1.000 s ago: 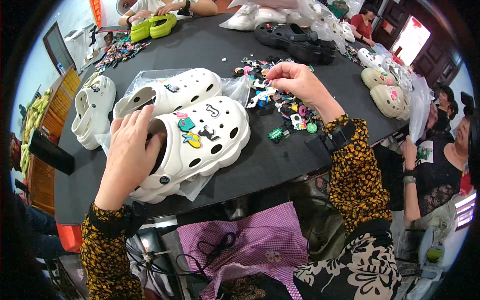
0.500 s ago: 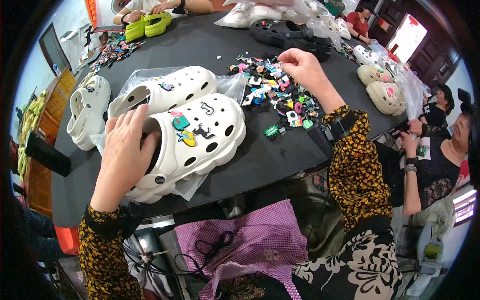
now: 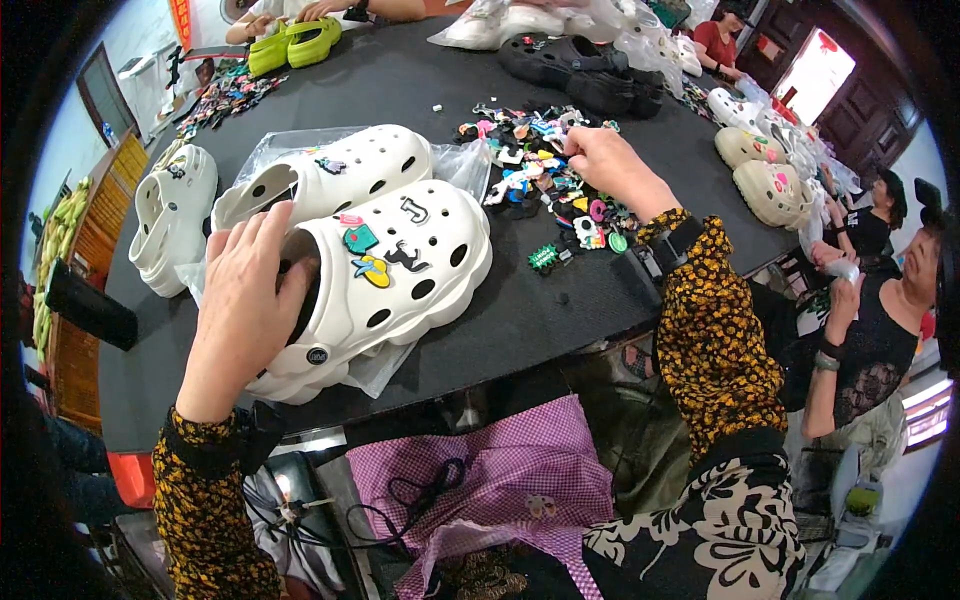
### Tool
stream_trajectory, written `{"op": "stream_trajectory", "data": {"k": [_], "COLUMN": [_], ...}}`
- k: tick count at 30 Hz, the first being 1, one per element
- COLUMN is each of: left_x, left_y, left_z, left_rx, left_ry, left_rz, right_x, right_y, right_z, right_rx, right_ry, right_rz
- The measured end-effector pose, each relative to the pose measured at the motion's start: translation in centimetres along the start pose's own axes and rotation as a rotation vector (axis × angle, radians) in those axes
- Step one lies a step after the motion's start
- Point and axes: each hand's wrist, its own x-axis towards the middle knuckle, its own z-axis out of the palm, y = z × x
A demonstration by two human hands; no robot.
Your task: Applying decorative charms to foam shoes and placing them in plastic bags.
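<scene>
Left grip [image 3: 243, 305] is clasping a white rubber clog [image 3: 405, 287] by its rim; right grip [image 3: 615, 165], curled, hold unclear, is hovering at small colourful charms [image 3: 540, 170]

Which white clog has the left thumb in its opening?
The front clog, with the green and yellow charms: the left hand dips its thumb there, not into the clog behind or the leftmost clog.

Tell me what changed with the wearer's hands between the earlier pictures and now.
The right hand moved rightward over the heap of small multicoloured shoe charms; whether it picked anything up is not clear. The left hand still holds the white perforated clog, its attached charms unchanged.
</scene>
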Motion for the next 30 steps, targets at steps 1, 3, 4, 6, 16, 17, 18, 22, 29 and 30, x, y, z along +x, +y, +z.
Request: {"op": "stream_trajectory", "data": {"k": [1,3,4,6,16,17,18,22,29,30], "left_x": [0.0,-0.1,-0.1,-0.1,-0.1,-0.1,-0.1,0.0,-0.1,0.0], "left_y": [0.0,0.0,0.0,-0.1,0.1,0.1,0.0,-0.2,-0.6,-0.5], "left_z": [0.0,-0.1,0.0,0.1,0.1,0.1,0.2,0.3,0.1,-0.2], "left_rx": [0.023,0.026,0.028,0.032,0.038,0.036,0.043,0.052,-0.014,-0.042], "left_ry": [0.045,0.041,0.036,0.044,0.042,0.045,0.051,0.060,0.078,0.046], "left_rz": [0.038,0.029,0.023,0.027,0.015,0.017,0.024,0.027,0.068,0.043], "right_x": [0.1,0.1,0.1,0.0,-0.1,-0.1,-0.1,0.0,0.4,0.5], "right_y": [0.4,0.5,0.3,0.1,-2.6,-3.2,-3.5,-5.3,-9.7,-10.7], "right_z": [0.1,0.1,-0.1,-0.5,-2.4,-2.8,-2.8,-3.7,-6.5,-7.3], "right_rx": [0.036,0.072,0.117,0.161,0.725,0.764,0.765,0.883,1.042,1.047], "right_ry": [0.030,0.058,0.052,0.047,-0.031,-0.052,-0.053,-0.070,-0.112,-0.120], "right_rz": [0.017,0.032,0.061,0.090,0.157,0.163,0.162,0.168,0.156,0.151]}}
